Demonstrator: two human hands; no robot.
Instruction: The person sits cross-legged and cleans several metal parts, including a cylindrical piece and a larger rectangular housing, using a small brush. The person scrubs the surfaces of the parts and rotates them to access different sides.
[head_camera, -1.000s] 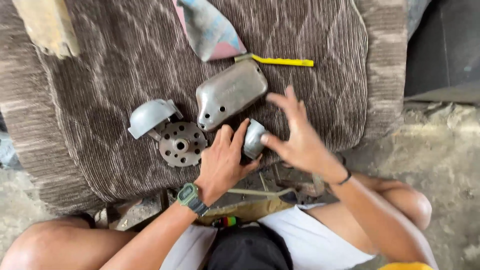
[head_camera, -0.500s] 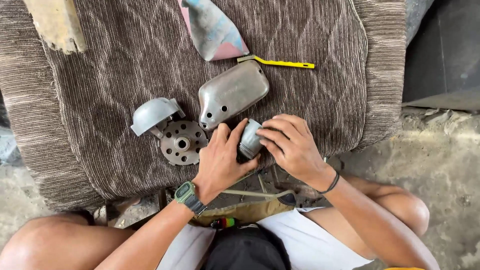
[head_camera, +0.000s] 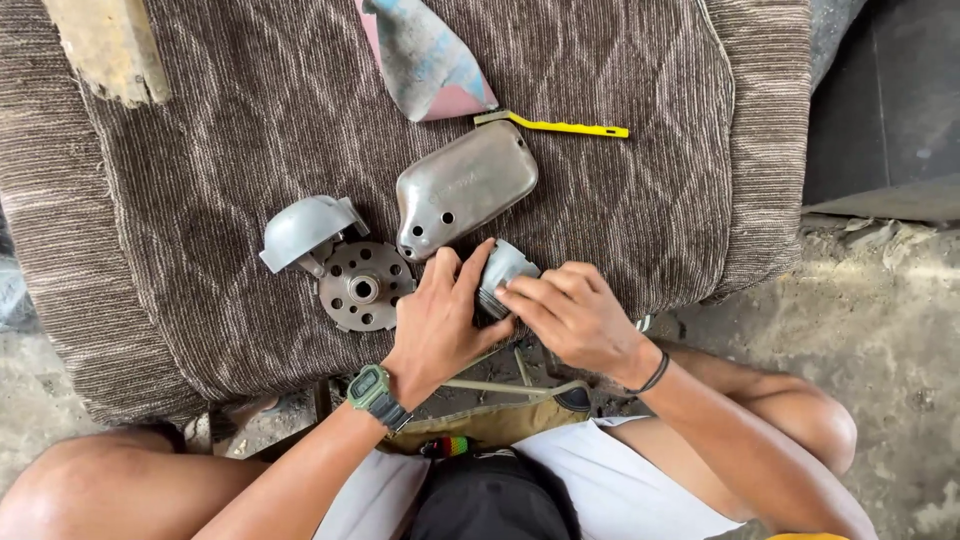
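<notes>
Both hands were on the same little piece. The left hand was curled round a small grey metal cup, thumb and fingers closed on its side so it couldn't roll, while the right hand had its fingertips pressed flat against the near end, looked like steadying it. The cup sat just above the near edge of the brown ribbed mat. Just beside the left hand lay a round plate with holes, touching a domed grey cover. A longer dented metal cover lay right behind the cup, and a yellow brush and a rag further back, well out of the way.
</notes>
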